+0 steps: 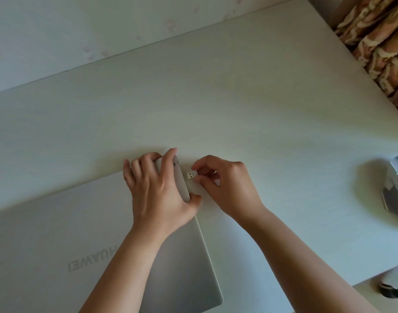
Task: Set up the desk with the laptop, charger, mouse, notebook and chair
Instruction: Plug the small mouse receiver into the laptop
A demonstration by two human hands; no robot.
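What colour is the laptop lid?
Silver-grey laptop lid, seen in the head view.

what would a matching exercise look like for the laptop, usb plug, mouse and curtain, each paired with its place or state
Things:
1. laptop
2. USB plug
3. mouse
4. curtain

Places or states:
A. at the desk's right edge, untouched
B. pinched in the right hand
C. lid closed, far corner held by the left hand
D. patterned, hanging at upper right

Pairs: 1-C, 2-B, 3-A, 4-D
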